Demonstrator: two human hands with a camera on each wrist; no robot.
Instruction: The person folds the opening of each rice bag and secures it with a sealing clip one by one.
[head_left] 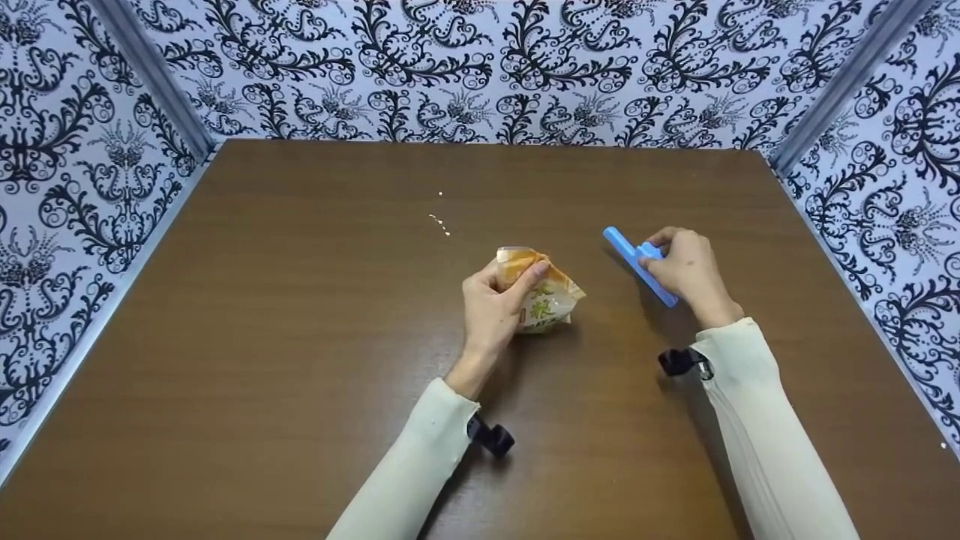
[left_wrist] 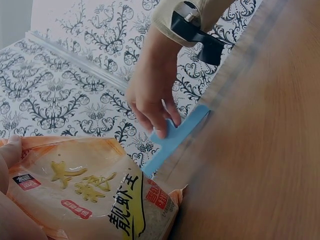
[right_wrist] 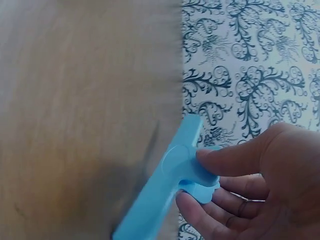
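My left hand grips the gathered top of an orange and white printed plastic food bag, thumb across its front. In the left wrist view the bag shows yellow lettering, dark characters and a crumpled upper edge. To the right, my right hand pinches the handle of a long blue bag clip. The right wrist view has the thumb on one handle tab of the clip and fingers beneath the other. Clip and bag are apart, the clip held above the tabletop.
Small white bits lie on the brown wooden table beyond the bag. Patterned walls rise along the back and both sides, with metal posts at the corners. A black wrist camera sits on each sleeve.
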